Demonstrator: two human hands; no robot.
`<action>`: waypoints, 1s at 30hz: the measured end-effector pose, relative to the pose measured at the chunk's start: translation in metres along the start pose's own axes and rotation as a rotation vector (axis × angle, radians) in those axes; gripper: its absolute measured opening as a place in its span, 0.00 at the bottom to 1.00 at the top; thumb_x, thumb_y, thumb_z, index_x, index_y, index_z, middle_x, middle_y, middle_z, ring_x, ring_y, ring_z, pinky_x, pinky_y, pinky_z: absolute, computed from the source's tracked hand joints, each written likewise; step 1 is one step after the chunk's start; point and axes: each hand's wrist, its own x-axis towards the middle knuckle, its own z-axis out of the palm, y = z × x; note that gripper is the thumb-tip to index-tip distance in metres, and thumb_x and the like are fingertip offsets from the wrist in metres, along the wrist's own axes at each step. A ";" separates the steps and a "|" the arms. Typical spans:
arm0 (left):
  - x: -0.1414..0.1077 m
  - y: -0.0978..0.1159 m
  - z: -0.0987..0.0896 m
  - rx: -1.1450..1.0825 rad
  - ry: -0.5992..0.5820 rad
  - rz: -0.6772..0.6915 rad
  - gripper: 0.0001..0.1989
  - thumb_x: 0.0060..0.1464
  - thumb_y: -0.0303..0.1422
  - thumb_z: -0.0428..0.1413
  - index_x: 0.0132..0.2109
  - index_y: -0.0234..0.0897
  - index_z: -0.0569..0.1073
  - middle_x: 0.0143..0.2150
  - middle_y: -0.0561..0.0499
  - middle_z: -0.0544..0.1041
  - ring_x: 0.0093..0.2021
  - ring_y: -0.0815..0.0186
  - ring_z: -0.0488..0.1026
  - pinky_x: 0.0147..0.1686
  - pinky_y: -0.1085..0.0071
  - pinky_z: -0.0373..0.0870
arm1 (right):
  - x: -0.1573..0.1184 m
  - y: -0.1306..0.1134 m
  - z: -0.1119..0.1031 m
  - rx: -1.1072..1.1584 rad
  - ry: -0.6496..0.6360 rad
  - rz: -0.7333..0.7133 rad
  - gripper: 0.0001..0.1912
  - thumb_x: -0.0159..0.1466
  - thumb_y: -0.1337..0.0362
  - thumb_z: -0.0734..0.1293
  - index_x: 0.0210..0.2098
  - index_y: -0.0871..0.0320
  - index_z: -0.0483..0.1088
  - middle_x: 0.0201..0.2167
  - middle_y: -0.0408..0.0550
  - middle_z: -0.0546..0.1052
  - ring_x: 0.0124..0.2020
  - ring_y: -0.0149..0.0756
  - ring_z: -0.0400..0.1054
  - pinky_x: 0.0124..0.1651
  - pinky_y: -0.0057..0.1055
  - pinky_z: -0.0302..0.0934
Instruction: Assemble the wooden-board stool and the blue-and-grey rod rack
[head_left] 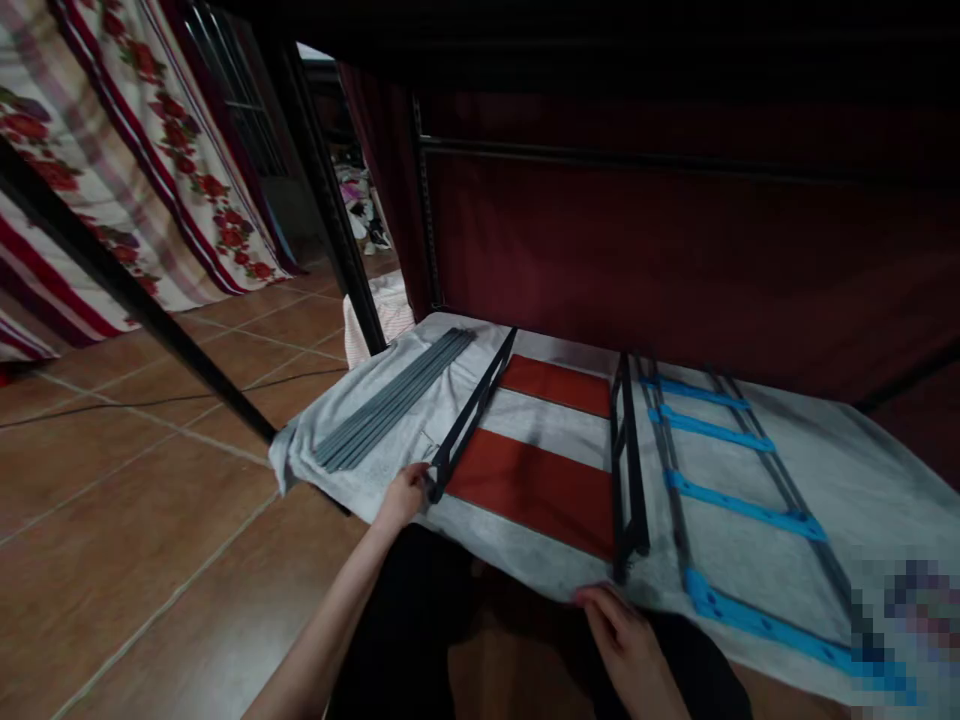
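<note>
My left hand (409, 493) is closed with fingertips pinched beside the near end of a black metal side frame (474, 410); whatever the fingers hold, if anything, is too small to make out. My right hand (619, 632) has its fingers curled together over the near edge of the cloth, just below a second black side frame (627, 465); its fingertips' contents do not show. Between the two frames lie a large red-orange panel (536, 490) and a narrower red-orange panel (556, 385). Left of them rests a bundle of grey rods (396, 400).
A pale grey cloth (795, 440) covers the low platform. Dark rails with blue crosspieces (750, 510) lie to the right. A black upright post (330, 200) and slanting bar (142, 300) stand left. A cable (172, 400) crosses the tiled floor.
</note>
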 end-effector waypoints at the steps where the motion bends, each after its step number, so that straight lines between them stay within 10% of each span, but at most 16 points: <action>1: 0.003 0.000 0.000 0.064 -0.057 0.011 0.15 0.51 0.22 0.46 0.39 0.31 0.76 0.36 0.44 0.78 0.42 0.61 0.74 0.43 0.70 0.68 | 0.003 0.003 0.000 -0.024 0.021 -0.013 0.13 0.64 0.54 0.61 0.37 0.47 0.77 0.38 0.46 0.80 0.40 0.42 0.75 0.46 0.35 0.69; 10: 0.015 0.001 0.001 0.245 -0.255 0.015 0.10 0.50 0.22 0.52 0.35 0.33 0.78 0.28 0.50 0.77 0.31 0.67 0.73 0.32 0.75 0.63 | 0.022 0.078 -0.049 -0.253 0.364 0.099 0.15 0.58 0.57 0.60 0.39 0.56 0.73 0.39 0.52 0.80 0.42 0.45 0.75 0.48 0.40 0.68; 20: 0.035 -0.014 0.005 0.349 -0.287 0.081 0.05 0.46 0.27 0.54 0.24 0.38 0.71 0.19 0.54 0.71 0.26 0.65 0.73 0.26 0.75 0.62 | 0.064 0.064 -0.042 -0.608 0.158 0.223 0.13 0.58 0.73 0.58 0.38 0.60 0.71 0.40 0.57 0.77 0.44 0.41 0.73 0.48 0.32 0.62; 25: 0.035 -0.016 0.011 0.001 -0.345 -0.102 0.03 0.41 0.30 0.57 0.26 0.38 0.68 0.15 0.59 0.66 0.18 0.69 0.67 0.20 0.76 0.62 | 0.057 0.083 -0.043 -0.339 0.084 0.371 0.08 0.59 0.69 0.58 0.34 0.57 0.68 0.26 0.45 0.75 0.25 0.33 0.71 0.31 0.28 0.62; 30: 0.033 -0.017 0.013 -0.210 -0.342 -0.178 0.08 0.39 0.32 0.59 0.27 0.38 0.65 0.15 0.60 0.64 0.16 0.71 0.63 0.18 0.76 0.61 | 0.057 0.086 -0.041 -0.324 0.132 0.365 0.07 0.59 0.69 0.58 0.29 0.55 0.66 0.24 0.43 0.74 0.27 0.33 0.70 0.30 0.27 0.60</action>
